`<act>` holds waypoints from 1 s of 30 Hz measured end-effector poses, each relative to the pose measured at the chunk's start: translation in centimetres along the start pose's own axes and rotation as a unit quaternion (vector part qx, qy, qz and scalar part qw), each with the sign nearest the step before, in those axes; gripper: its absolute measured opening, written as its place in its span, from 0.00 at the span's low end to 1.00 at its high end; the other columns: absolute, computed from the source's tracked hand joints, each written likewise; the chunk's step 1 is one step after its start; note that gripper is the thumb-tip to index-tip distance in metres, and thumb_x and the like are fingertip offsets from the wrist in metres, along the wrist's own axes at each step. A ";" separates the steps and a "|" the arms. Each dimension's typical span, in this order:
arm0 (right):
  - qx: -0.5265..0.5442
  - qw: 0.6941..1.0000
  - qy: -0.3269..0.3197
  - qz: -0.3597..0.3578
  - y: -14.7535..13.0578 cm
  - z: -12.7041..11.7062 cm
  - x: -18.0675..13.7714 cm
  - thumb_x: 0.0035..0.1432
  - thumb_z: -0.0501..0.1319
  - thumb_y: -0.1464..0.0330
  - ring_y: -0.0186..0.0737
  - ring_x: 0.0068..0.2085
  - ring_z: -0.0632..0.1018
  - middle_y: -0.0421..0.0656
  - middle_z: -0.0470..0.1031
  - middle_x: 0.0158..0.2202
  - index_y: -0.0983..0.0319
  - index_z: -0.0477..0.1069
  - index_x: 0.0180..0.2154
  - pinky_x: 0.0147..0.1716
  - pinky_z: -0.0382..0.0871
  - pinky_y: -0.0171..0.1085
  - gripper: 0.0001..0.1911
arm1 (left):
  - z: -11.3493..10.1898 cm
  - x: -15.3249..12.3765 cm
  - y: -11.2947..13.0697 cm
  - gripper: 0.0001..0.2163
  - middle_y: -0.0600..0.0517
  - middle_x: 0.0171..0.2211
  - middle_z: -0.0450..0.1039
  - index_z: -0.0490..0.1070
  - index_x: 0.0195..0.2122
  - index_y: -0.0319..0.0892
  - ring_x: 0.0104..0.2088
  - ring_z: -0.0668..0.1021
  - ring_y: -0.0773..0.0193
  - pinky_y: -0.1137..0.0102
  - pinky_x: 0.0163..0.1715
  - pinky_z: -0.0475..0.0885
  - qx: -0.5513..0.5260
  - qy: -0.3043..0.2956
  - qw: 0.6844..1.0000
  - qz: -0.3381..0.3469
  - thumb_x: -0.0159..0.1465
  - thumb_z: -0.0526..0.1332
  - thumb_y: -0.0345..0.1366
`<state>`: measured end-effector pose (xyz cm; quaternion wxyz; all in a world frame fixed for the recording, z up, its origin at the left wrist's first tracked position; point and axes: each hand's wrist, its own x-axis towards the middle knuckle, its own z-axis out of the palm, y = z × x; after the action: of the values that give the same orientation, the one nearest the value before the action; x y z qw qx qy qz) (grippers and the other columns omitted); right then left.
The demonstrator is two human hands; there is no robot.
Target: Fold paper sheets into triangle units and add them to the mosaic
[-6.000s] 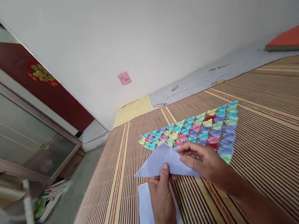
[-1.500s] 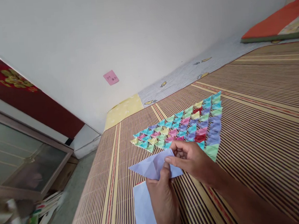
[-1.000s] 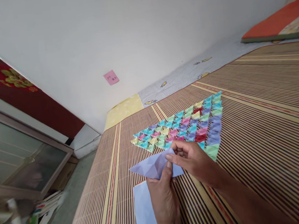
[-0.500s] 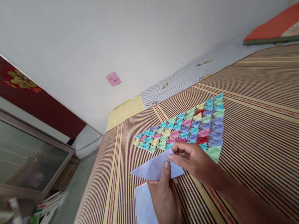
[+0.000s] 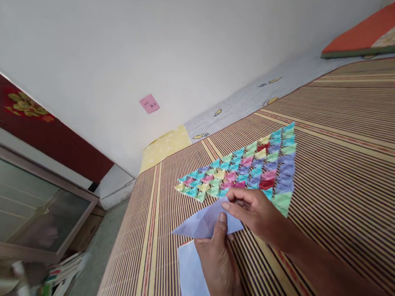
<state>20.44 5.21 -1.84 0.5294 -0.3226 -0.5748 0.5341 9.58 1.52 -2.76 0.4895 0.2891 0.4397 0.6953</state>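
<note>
A sheet of purple paper (image 5: 198, 223), folded to a triangular shape with creases, is held between both hands. My left hand (image 5: 218, 256) grips its lower edge, thumb on top and fingers underneath. With thumb and index finger my right hand (image 5: 252, 210) pinches the upper edge near the peak. Just beyond the hands lie rows of small folded paper triangles (image 5: 234, 174) in blue, green, pink, yellow, red and purple, arranged in one large triangle. A pale blue stack of paper (image 5: 192, 276) lies beside my left hand and is partly covered by it.
A striped brown mat (image 5: 351, 190) covers the bed. Along the white wall (image 5: 189, 43) runs patterned cloth, with a folded orange quilt (image 5: 359, 32) at the far right. A pink note (image 5: 149, 104) sticks to the wall. A glass-fronted cabinet (image 5: 34, 202) stands left, past the bed's edge.
Almost nothing differs. The purple paper's left tip has dipped very slightly, and my left thumb has shifted a touch to the right. Both hands keep their grip.
</note>
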 end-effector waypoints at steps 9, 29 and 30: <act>-0.009 1.000 0.029 -0.008 0.1 0.6 0.1 0.63 0.60 0.61 0.32 0.23 0.63 0.34 0.58 0.21 0.59 0.61 0.25 0.22 0.56 0.32 0.17 | -0.2 0.0 -0.1 0.11 0.51 0.31 0.80 0.81 0.37 0.40 0.33 0.81 0.62 0.69 0.37 0.75 0.017 0.014 1.000 0.005 0.56 0.74 0.39; -0.154 0.961 0.205 -0.104 0.1 -0.2 0.3 0.63 0.59 0.64 0.34 0.23 0.63 0.34 0.59 0.20 0.58 0.60 0.24 0.22 0.57 0.34 0.15 | -0.1 -0.3 -0.1 0.13 0.44 0.34 0.83 0.81 0.40 0.37 0.29 0.80 0.63 0.74 0.26 0.74 0.095 -0.022 0.995 -0.002 0.56 0.73 0.37; -0.154 0.960 0.208 -0.106 0.1 -0.2 0.4 0.63 0.59 0.64 0.34 0.23 0.64 0.35 0.59 0.20 0.58 0.61 0.25 0.22 0.57 0.34 0.15 | 0.1 -0.3 0.0 0.14 0.44 0.38 0.83 0.81 0.42 0.38 0.30 0.81 0.63 0.75 0.25 0.74 0.071 -0.022 0.997 -0.008 0.55 0.74 0.36</act>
<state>20.51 5.62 -1.90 0.6346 -0.4417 -0.5581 0.3013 9.79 1.23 -2.75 0.4830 0.3348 0.4796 0.6516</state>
